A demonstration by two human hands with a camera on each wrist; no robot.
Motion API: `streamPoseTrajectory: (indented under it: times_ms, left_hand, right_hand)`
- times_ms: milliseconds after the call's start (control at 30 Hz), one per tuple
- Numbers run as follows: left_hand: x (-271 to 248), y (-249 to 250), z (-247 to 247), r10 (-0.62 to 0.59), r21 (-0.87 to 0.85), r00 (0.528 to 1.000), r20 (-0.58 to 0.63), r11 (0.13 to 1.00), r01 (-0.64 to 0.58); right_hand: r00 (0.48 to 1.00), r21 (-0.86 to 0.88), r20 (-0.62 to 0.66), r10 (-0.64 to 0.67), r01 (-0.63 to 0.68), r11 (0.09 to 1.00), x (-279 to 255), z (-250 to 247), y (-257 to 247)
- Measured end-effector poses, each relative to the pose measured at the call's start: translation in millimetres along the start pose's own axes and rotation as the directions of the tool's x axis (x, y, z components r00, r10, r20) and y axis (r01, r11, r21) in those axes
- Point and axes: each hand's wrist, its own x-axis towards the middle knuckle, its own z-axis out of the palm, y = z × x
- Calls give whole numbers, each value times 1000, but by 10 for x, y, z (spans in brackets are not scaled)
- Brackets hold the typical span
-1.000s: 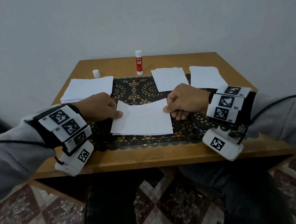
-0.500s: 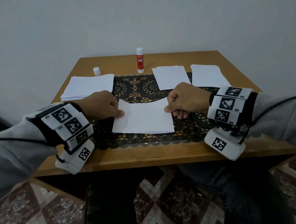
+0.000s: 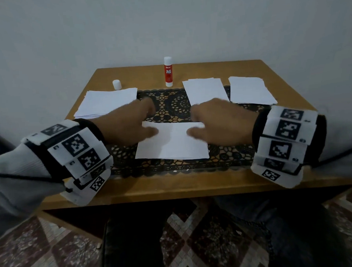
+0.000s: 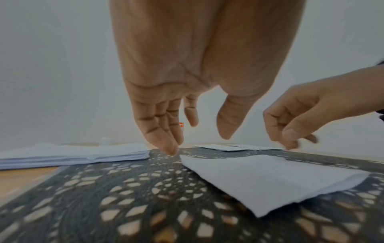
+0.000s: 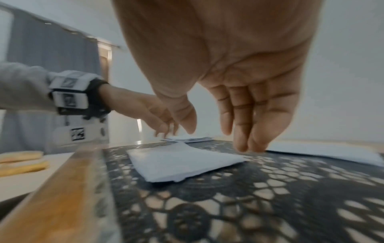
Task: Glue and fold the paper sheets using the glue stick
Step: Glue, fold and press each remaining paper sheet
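A folded white paper sheet (image 3: 171, 142) lies flat on a black lace table runner (image 3: 175, 104), toward its near edge. The left hand (image 3: 127, 124) hovers over the sheet's left end, fingers loosely spread, holding nothing. The right hand (image 3: 221, 120) hovers over the right end, fingers relaxed and empty. Beyond the runner's far edge stands an uncapped glue stick (image 3: 168, 72), its white cap (image 3: 117, 84) left of it. A stack of sheets (image 3: 108, 101) lies at the runner's far left corner.

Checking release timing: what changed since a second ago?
Both hands let go: the left hand and right hand opened and lifted off the folded sheet, which now lies flat on the mat. Glue stick, cap and paper stacks stayed.
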Motion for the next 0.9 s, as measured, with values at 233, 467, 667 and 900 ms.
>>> streamPoseTrajectory:
  times_ms: [233, 467, 667, 900]
  left_hand:
    - [-21, -46, 128, -47, 249, 856, 514, 964, -97]
    - [-69, -88, 117, -31, 232, 837, 547, 966, -116]
    - [-74, -64, 116, -38, 237, 840, 542, 965, -110]
    - [-88, -32, 93, -47, 251, 834, 550, 962, -111]
  right_hand:
    - [833, -144, 511, -213, 328, 934, -389, 236, -309]
    - [840, -225, 542, 1, 145, 963, -605, 164, -240]
    - [839, -92, 530, -118, 195, 977, -450, 124, -515]
    - [874, -139, 478, 90, -26, 990, -120, 132, -158]
